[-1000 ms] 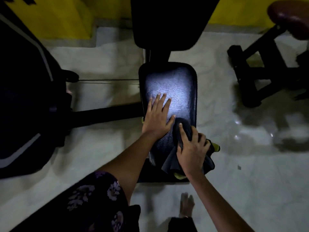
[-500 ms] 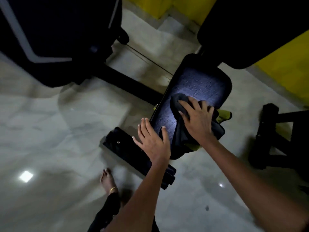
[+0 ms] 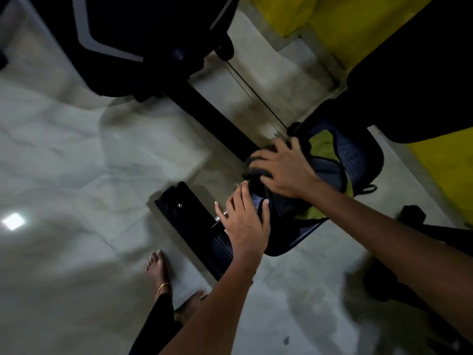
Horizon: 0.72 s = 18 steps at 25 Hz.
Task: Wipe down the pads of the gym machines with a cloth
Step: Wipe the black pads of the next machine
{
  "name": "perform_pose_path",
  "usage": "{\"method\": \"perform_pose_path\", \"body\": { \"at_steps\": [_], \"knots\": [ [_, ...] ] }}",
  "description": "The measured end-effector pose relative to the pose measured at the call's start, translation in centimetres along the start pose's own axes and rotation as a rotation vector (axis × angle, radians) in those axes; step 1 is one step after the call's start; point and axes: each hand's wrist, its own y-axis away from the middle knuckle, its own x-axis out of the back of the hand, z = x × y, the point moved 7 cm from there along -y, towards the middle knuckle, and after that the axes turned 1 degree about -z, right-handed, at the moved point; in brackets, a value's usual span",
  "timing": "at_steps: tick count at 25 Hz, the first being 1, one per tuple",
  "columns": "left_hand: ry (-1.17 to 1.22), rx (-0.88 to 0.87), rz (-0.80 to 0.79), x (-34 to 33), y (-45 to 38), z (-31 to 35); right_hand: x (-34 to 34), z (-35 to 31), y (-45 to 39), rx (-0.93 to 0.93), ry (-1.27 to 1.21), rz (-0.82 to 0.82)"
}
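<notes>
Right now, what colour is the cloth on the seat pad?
Dark grey cloth with yellow-green side, head view.

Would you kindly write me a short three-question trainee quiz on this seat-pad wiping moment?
1. True or false: the right hand presses the cloth onto the seat pad.
2. Multiple choice: the left hand rests (A) on the near edge of the seat pad, (B) on the yellow wall, (C) on the floor.
3. Fill in: the cloth is dark grey on one side and ____ on the other.

Key: 1 true; 2 A; 3 yellow-green.
</notes>
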Motion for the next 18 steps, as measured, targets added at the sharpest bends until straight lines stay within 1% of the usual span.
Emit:
{"method": "perform_pose_path", "body": {
  "at_steps": [1,2,3,4,6,7,8,10,11,12,13,14,16,17,18],
  "knots": [
    [-0.011,-0.001,-0.002,0.0,0.1,0.0,-0.1,-0.6,-0.1,0.112,0.014,-0.033],
    [-0.019,0.0,-0.001,0.1,0.1,0.0,-0.1,0.0,-0.2,0.176,0.036,-0.062],
    [-0.019,0.002,0.0,0.1,0.0,0.0,-0.2,1.5,-0.4,0.19,0.051,-0.095],
    [-0.014,0.008,-0.004,0.1,-0.2,0.0,-0.1,3.6,-0.8,0.151,0.048,-0.12],
    [-0.004,0.018,-0.007,0.0,-0.1,-0.1,0.1,6.6,-1.2,0.017,-0.001,-0.137],
    [-0.005,0.017,-0.002,0.1,0.0,-0.1,0.3,6.4,-1.1,-0.012,-0.007,-0.131],
    [-0.004,0.016,0.003,0.2,0.1,0.0,0.2,5.3,-0.8,0.008,0.012,-0.124],
    [0.026,0.015,0.013,0.6,-0.3,0.1,-0.4,2.3,0.1,0.146,0.028,-0.123],
    [0.06,0.02,0.023,0.9,-0.8,-0.1,-0.5,2.0,0.4,0.213,0.015,-0.143],
    [0.098,0.027,0.035,1.1,-1.4,-0.2,-0.5,2.9,0.3,0.263,0.015,-0.154],
    [0.13,0.028,0.042,1.2,-2.2,-0.1,-0.4,4.7,-0.2,0.263,0.033,-0.158],
    [0.152,0.02,0.037,1.0,-3.1,0.4,-0.2,7.0,-0.9,0.214,0.047,-0.15],
    [0.158,-0.014,-0.012,0.2,-4.7,2.2,0.2,10.7,-1.8,0.029,0.025,-0.129],
    [0.135,-0.028,-0.043,-0.3,-5.1,3.2,0.2,11.0,-1.8,-0.025,0.016,-0.121],
    [0.097,-0.042,-0.067,-0.8,-5.3,4.0,-0.1,10.4,-1.7,-0.023,0.03,-0.107]
  ]
}}
